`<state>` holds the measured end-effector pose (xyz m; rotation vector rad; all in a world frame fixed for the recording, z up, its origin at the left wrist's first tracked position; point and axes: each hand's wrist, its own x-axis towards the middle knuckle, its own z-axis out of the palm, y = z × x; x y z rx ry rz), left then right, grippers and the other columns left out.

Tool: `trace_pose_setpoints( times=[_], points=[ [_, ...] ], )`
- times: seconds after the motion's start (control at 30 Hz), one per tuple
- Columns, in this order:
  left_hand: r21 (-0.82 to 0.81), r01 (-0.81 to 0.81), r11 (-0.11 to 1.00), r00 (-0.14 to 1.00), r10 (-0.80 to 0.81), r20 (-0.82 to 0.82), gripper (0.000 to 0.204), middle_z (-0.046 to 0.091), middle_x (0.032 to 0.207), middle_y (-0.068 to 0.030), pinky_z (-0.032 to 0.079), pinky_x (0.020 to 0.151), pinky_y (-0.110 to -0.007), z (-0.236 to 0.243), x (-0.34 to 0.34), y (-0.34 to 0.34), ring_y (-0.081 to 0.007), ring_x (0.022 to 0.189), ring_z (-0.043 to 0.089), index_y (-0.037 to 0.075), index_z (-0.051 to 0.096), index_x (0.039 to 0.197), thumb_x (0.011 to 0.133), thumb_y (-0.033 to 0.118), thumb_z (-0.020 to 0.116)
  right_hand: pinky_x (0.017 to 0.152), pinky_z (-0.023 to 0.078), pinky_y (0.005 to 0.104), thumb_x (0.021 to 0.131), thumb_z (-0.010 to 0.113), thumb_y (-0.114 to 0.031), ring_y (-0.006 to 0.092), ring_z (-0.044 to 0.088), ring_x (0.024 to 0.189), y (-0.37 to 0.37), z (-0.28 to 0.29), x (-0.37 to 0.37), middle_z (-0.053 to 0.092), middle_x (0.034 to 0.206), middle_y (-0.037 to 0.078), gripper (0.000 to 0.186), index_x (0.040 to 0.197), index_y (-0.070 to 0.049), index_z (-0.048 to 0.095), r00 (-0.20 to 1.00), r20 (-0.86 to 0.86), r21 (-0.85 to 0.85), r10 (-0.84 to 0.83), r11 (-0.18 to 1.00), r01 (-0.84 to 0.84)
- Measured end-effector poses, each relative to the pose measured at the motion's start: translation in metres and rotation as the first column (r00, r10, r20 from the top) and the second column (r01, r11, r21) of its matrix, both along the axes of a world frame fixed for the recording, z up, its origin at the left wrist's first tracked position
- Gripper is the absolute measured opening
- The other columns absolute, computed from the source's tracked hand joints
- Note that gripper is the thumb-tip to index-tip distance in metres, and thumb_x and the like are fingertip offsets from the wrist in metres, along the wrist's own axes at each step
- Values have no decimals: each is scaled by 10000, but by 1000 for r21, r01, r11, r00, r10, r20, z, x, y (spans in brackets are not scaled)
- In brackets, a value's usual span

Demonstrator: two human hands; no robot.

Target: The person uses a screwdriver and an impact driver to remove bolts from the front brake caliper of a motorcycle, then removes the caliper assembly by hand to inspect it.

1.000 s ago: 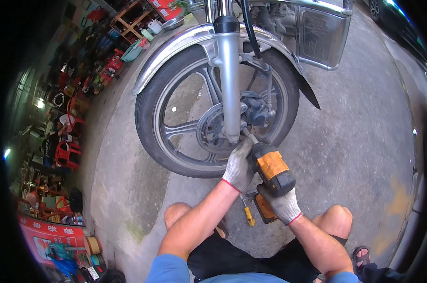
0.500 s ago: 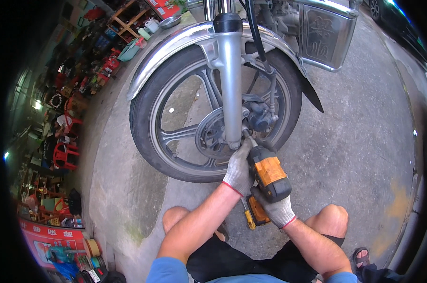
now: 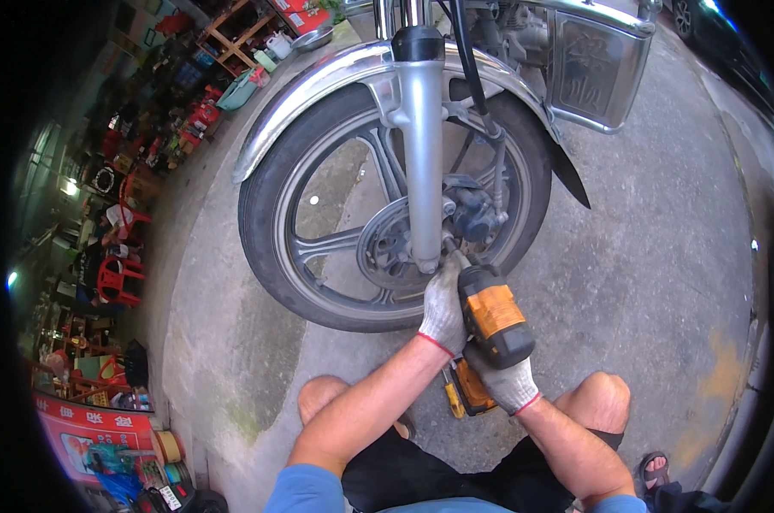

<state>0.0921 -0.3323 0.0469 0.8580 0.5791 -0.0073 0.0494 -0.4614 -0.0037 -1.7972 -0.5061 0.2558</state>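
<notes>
My right hand (image 3: 505, 382), in a whitish knit glove, is wrapped round the handle of a black and orange cordless impact wrench (image 3: 495, 312). An orange and black battery (image 3: 472, 385) shows below the grip. From the wrench's nose a metal socket (image 3: 455, 250) points up at the axle area, beside the lower end of the silver fork leg (image 3: 423, 162). My left hand (image 3: 443, 306), gloved alike, is closed close to the socket and the fork's foot; its fingertips are partly hidden. Behind them are the spoked front wheel (image 3: 323, 245) and the brake caliper (image 3: 472, 224).
A yellow-handled screwdriver (image 3: 454, 398) lies by the battery. Above the tire curves a chrome fender (image 3: 306, 90), with a metal guard box (image 3: 596, 73) at the upper right. Red chairs (image 3: 118, 278) and shop clutter line the left. A sandaled foot (image 3: 655, 468) is at the lower right.
The wrench and both hands have shifted slightly right and down in the picture. The motorcycle also appears slightly shifted right. The grip looks the same.
</notes>
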Motion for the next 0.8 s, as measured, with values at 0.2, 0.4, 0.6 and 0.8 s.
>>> trace_pose_setpoints(
  times=[0.2,0.4,0.6,0.8],
  points=[
    [-61,10,998,1000,-10,-4,515,669,832,-147,580,664,-400,-10,-3,4,-258,721,677,30,598,995,987,517,432,895,513,351,831,665,-106,212,644,1024,-2,1,-2,666,1093,83,334,1148,-25,598,979,-201,243,14,969,36],
    [-67,16,998,1000,-16,3,467,665,903,-107,568,736,-359,-7,-4,3,-221,794,672,24,591,1054,1012,459,426,872,521,341,834,665,-85,203,648,1004,-7,9,-1,670,1072,81,318,1139,-26,599,992,-124,158,20,987,0],
    [7,20,1000,998,-20,57,444,663,974,-117,555,790,-353,1,-13,-6,-204,855,662,29,566,1122,1018,436,422,920,511,338,867,639,-72,205,622,1110,-23,16,-9,646,1188,91,366,1223,-23,569,974,-215,246,78,969,-24],
    [-37,83,996,980,-75,186,407,665,975,-122,552,799,-361,14,4,-8,-214,865,661,33,576,1101,1022,404,427,897,504,363,840,680,-135,232,643,1039,-26,27,9,661,1114,98,365,1182,-42,591,998,44,12,46,999,-47]
  ],
)
